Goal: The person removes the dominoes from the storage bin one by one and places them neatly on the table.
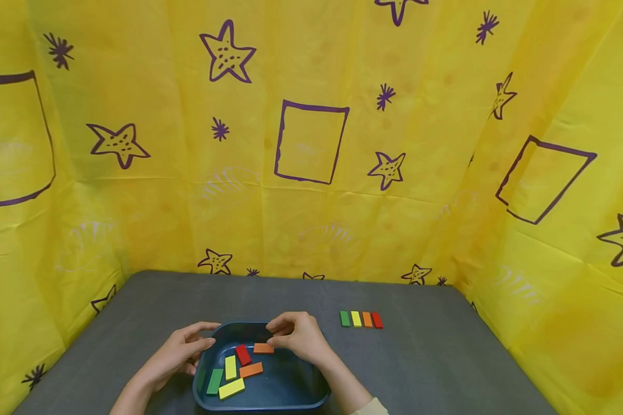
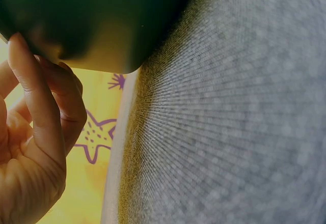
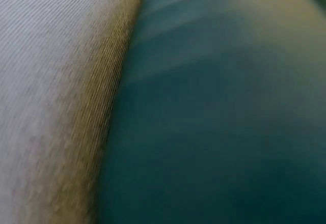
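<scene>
At the left, the left hand (image 1: 179, 349), with thumb bent over the rim of the blue tub (image 1: 291, 387) and other fingers outside: a grip on its left edge, near the far corner. Inside the tub, first a green block (image 1: 214, 381), long way near to far. Next, a far yellow block (image 1: 231, 367), also pointing away, and a near yellow block (image 1: 231, 388), more side to side. Then a red block (image 1: 243, 355) on a slant, and a low orange block (image 1: 251, 369), nearly sideways. A bit more right, the top orange block (image 1: 263, 348), in the far part of the tub, long way left to right, right end just at the right thumb. There, the right hand (image 1: 298, 337), much nearer to that block than the left; thumb and pointer bent, small gap between tips. Cannot tell if pinching the block or only touching it. Past the hand, on the grey table (image 1: 426, 357), a close row, long ways near to far: green piece (image 1: 345, 319), yellow piece (image 1: 356, 319), orange piece (image 1: 367, 319), red piece (image 1: 377, 320).
</scene>
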